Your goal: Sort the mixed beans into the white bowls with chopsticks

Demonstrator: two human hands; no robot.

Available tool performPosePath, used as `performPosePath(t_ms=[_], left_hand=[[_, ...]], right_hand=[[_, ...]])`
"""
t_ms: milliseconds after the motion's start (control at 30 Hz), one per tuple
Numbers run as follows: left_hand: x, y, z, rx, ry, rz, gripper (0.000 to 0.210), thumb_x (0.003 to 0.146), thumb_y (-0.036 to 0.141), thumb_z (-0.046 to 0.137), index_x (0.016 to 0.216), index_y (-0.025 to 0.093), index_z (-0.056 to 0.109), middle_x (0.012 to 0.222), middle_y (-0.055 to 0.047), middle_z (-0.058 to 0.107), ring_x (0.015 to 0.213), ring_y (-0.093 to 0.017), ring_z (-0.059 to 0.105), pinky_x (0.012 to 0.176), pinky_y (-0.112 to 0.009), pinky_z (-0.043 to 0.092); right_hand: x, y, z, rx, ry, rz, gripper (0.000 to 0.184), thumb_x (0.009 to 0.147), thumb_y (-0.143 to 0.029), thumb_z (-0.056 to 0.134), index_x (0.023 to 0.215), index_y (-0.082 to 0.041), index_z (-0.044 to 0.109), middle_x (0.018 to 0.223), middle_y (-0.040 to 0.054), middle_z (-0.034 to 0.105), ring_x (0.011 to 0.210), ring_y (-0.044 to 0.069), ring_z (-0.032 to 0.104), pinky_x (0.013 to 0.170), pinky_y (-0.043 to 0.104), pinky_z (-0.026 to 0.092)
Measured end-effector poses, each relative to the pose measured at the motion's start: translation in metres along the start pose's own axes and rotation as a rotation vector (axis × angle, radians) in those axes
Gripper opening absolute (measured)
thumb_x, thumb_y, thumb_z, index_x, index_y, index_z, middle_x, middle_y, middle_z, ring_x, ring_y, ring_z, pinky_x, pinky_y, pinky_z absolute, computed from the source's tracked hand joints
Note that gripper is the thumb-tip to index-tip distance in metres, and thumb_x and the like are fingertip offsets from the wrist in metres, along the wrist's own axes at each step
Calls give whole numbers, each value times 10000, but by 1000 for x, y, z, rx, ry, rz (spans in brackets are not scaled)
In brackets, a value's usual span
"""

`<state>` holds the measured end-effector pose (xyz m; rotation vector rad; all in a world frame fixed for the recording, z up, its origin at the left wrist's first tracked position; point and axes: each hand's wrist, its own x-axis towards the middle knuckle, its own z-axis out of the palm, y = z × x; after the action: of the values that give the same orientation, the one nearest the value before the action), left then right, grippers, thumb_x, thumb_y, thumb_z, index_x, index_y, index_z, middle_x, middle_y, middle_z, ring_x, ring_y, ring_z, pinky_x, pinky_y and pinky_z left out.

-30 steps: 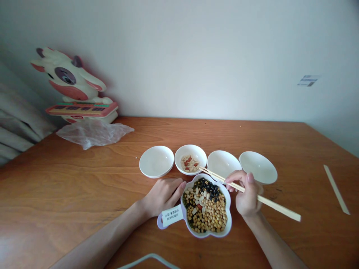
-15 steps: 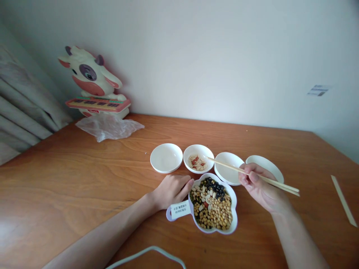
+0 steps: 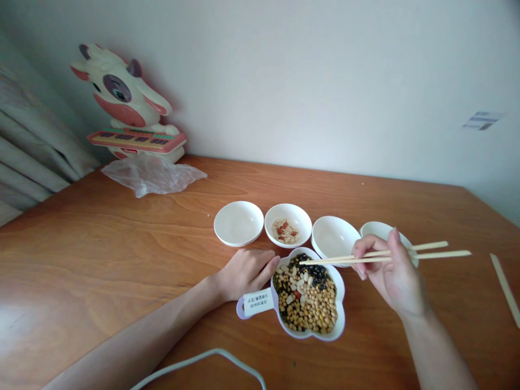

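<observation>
My right hand (image 3: 396, 279) is closed around a pair of wooden chopsticks (image 3: 335, 260). Their tips are close together over the black beans in a flower-shaped white dish (image 3: 340, 311) with a lilac handle. No item shows between the tips. That dish contains yellow soybeans, black beans, small green beans and peanuts. My left hand (image 3: 244, 273) grips the dish's left rim near the labelled handle, thumb and fingers at its edge. Just behind stands a white bowl (image 3: 298, 214) holding pale slivers and reddish nuts.
Other white bowls stand in the same row: one at the left (image 3: 239, 225), one right of the middle (image 3: 335, 235), one partly behind my right hand (image 3: 379, 232). A cow toy keyboard (image 3: 136, 138), a plastic bag (image 3: 154, 176), a cable (image 3: 219, 352) and a paper strip (image 3: 505, 290) are around.
The chopsticks have moved from the bowl with the slivers down to the flower-shaped dish, their tips lowering. My left hand stays on the dish rim. The view has shifted slightly.
</observation>
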<state>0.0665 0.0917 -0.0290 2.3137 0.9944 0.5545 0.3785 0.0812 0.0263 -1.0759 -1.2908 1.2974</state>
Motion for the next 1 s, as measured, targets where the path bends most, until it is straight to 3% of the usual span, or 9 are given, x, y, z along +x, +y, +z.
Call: performPosePath(t_ms=[167, 433, 633, 800, 1000], left_hand=[[1, -1, 1, 3, -10, 7, 394, 1121, 347, 288, 800, 199, 464, 727, -10, 583, 635, -134, 507, 648, -294, 387], [2, -2, 2, 6, -20, -5, 383, 1119, 323, 303, 810, 194, 487, 734, -4, 575, 625, -126, 477, 640, -306, 367], [2, -3, 2, 14, -25, -11, 386, 1116, 327, 311, 800, 195, 489, 733, -9, 576, 636, -132, 482, 648, -303, 372], [2, -2, 1, 12, -47, -31, 388, 1118, 346, 301, 802, 197, 469, 749, -12, 590, 652, -138, 502, 671, -300, 380], [1, -1, 1, 4, -59, -37, 388, 1121, 350, 292, 813, 196, 470, 772, -10, 610, 665, -138, 512, 690, -301, 377]], right_hand=[[-10, -3, -4, -176, -50, 109, 739, 1029, -683, 215, 770, -194, 704, 582, 36, 566, 550, 166, 525, 547, 297, 450], [-20, 0, -7, -265, -170, 76, 691, 1063, -605, 196, 821, -208, 708, 678, 46, 599, 633, 173, 551, 616, 304, 469], [-27, 3, -8, -234, -302, 20, 837, 994, -723, 31, 843, -225, 686, 743, 53, 590, 670, 193, 548, 638, 326, 480], [-26, 8, -9, -294, -289, -49, 784, 972, -777, 104, 801, -237, 646, 761, 52, 596, 715, 209, 555, 674, 335, 493], [-24, 20, -12, -343, -304, -133, 687, 1037, -656, 183, 789, -234, 666, 716, 51, 612, 668, 208, 569, 648, 344, 448]])
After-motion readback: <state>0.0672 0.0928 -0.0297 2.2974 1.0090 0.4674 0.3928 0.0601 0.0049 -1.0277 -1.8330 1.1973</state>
